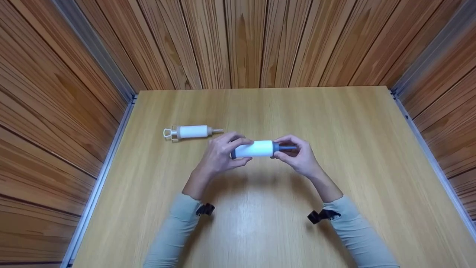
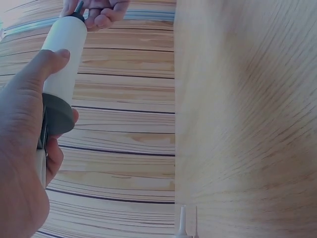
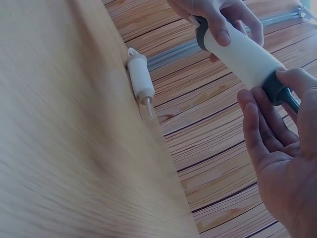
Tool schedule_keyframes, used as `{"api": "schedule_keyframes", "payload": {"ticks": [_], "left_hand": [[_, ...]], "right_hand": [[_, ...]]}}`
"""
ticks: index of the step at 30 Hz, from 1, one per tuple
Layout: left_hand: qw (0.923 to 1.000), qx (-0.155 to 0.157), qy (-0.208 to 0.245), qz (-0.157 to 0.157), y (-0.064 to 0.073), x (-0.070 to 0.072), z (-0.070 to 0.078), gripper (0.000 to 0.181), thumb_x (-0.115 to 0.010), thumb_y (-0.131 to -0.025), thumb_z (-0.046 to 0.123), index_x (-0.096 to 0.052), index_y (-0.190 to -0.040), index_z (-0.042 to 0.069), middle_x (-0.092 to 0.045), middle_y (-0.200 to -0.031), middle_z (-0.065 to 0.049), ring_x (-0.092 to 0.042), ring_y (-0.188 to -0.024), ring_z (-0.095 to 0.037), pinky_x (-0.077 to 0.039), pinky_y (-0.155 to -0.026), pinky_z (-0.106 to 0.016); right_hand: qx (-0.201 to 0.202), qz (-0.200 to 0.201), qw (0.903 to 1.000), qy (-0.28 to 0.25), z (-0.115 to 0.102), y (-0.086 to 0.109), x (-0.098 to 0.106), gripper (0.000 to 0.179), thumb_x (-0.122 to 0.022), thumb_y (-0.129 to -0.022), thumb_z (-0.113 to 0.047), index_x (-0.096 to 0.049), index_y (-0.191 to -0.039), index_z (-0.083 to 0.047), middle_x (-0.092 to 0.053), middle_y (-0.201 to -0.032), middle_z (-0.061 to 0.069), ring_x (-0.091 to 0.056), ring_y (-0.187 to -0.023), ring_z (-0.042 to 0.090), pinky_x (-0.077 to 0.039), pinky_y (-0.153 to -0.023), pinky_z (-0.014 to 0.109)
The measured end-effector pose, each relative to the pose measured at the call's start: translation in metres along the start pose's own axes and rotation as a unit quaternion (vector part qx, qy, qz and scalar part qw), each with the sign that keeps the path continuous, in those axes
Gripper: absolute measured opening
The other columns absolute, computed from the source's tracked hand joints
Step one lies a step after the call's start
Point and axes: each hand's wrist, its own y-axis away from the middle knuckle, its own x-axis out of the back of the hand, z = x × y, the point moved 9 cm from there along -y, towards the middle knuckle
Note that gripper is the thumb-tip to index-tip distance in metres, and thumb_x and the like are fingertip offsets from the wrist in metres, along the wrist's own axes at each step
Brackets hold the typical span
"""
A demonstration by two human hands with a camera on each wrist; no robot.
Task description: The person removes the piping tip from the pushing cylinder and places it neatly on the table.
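Observation:
A large syringe [image 1: 254,149] with a white barrel, dark blue-grey end caps and a thin nozzle is held level above the table [image 1: 245,230]. My left hand [image 1: 224,152] grips the barrel at its left end, thumb along the white side in the left wrist view. That hand hides most of the handle end. At the other end, my right hand [image 1: 299,156] pinches the grey nozzle cap [image 3: 273,88] between thumb and fingers, and the nozzle [image 1: 288,147] points right, toward the palm. A second syringe [image 1: 193,131] with beige caps and a looped handle lies behind the left hand.
Wood-plank panels [image 1: 245,44] stand behind the table and on both sides. Metal rails [image 1: 100,175] run along the table's left and right edges. A small black camera [image 1: 205,209] is strapped to the left wrist, another black camera [image 1: 322,216] to the right.

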Motion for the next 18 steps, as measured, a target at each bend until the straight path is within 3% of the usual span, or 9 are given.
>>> {"api": "schedule_keyframes", "payload": {"ticks": [18], "left_hand": [[0.9992,-0.027,-0.024,-0.017,0.003,0.006,0.018,0.043,-0.095,-0.092,0.033,-0.08,-0.131,0.022,-0.08,-0.12,-0.007,-0.081,-0.1,-0.026,-0.07,-0.083,-0.039]], "right_hand": [[0.045,-0.047,0.9975,-0.026,-0.013,0.005,-0.007,0.032,-0.072,-0.095,0.019,-0.061,-0.126,0.019,-0.081,-0.116,-0.014,-0.082,-0.092,0.007,-0.07,-0.085,0.028]]}}
